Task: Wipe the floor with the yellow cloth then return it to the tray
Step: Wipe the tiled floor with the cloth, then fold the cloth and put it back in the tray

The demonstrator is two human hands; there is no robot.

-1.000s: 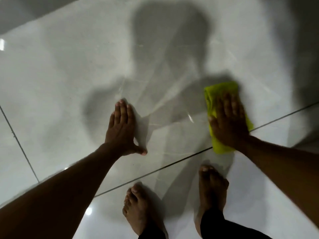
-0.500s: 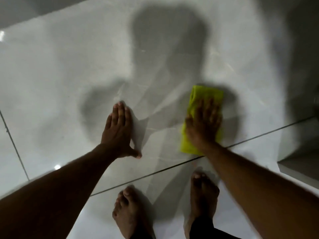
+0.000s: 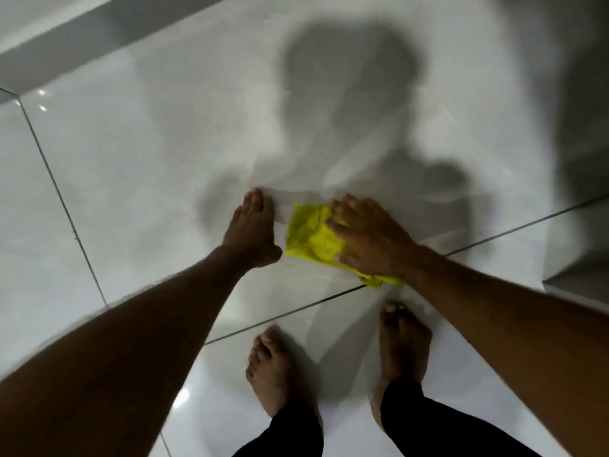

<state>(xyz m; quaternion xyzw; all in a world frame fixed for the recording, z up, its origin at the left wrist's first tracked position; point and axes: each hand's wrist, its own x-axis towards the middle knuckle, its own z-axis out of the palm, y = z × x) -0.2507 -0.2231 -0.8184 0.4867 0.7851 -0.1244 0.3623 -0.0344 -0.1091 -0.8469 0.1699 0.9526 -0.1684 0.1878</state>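
The yellow cloth [image 3: 311, 237] lies flat on the glossy white tiled floor [image 3: 138, 166], just beyond my feet. My right hand [image 3: 369, 237] presses down on its right half with fingers spread, covering part of it. My left hand [image 3: 252, 230] rests flat on the floor right beside the cloth's left edge, fingers together, holding nothing. No tray is in view.
My two bare feet [image 3: 273, 367] stand on the near tile behind a dark grout line [image 3: 296, 311]. A wall base runs along the top left [image 3: 66, 37]. A raised step or ledge edge shows at the right [image 3: 576, 282].
My right hand has slid the cloth leftward across the floor, from the right side to right beside my left hand. My left hand has stayed planted.
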